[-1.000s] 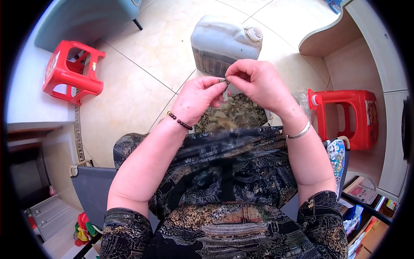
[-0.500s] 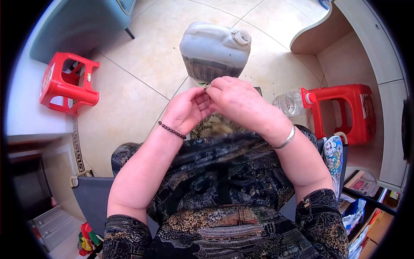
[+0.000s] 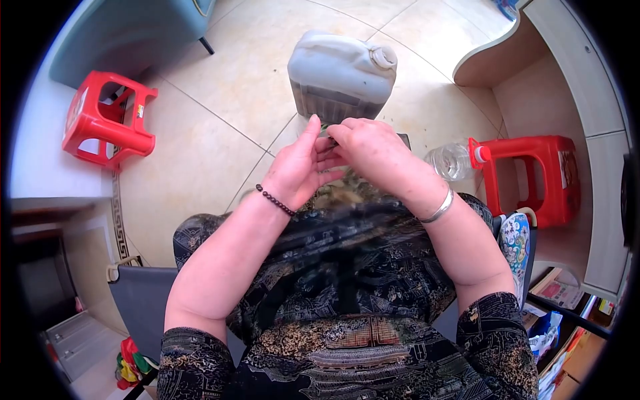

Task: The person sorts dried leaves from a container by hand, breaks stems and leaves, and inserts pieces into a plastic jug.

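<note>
At far left, a red stool stands on the floor. Next, the left hand: thumb raised and apart from the fingers, which are extended toward the right hand. Between the hands, in front of the jerrycan, is a small green fragment; the right hand's fingers are narrow and appear to pinch it. Below the hands lies leafy material, partly covered by hands and clothing. Status: handling of one fragment appears incomplete; loose material remains below. The finished and unfinished portions cannot be distinguished. Further right are a clear bottle and a red plastic item.
</note>
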{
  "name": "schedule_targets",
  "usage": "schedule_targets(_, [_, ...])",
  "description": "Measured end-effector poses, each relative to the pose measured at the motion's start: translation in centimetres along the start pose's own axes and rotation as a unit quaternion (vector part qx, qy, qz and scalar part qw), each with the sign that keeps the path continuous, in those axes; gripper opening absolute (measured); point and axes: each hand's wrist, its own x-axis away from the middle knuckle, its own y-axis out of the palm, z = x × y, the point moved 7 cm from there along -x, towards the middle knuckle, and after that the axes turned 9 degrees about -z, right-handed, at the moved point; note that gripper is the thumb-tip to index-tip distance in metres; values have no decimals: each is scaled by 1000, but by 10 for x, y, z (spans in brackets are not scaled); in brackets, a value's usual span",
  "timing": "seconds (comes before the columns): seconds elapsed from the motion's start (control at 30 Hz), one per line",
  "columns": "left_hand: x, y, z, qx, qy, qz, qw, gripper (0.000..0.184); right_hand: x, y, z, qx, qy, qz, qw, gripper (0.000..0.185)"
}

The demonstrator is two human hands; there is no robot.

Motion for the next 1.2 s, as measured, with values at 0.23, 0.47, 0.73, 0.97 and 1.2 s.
schedule_targets(0.23, [-3, 0, -2, 23, -14, -31, 999, 69, 0, 3, 4, 14, 35, -4, 999, 10])
schedule_targets(0.47, [-1, 6, 3, 102, -4, -70, 992, 66, 0, -5, 50, -379, 129, 2, 916, 16])
schedule_targets(0.73, [-8, 13, 16, 98, 80, -110, 986, 40, 8, 0, 80, -705, 176, 13, 687, 17])
schedule_targets(0.97, [-27, 8, 5, 58, 55, -59, 995, 21, 7, -43, 134, -595, 194, 284, 726, 19])
schedule_targets(1.2, [-27, 10, 0, 27, 29, -46, 998, 20, -2, -39, 165, -443, 245, 324, 800, 17])
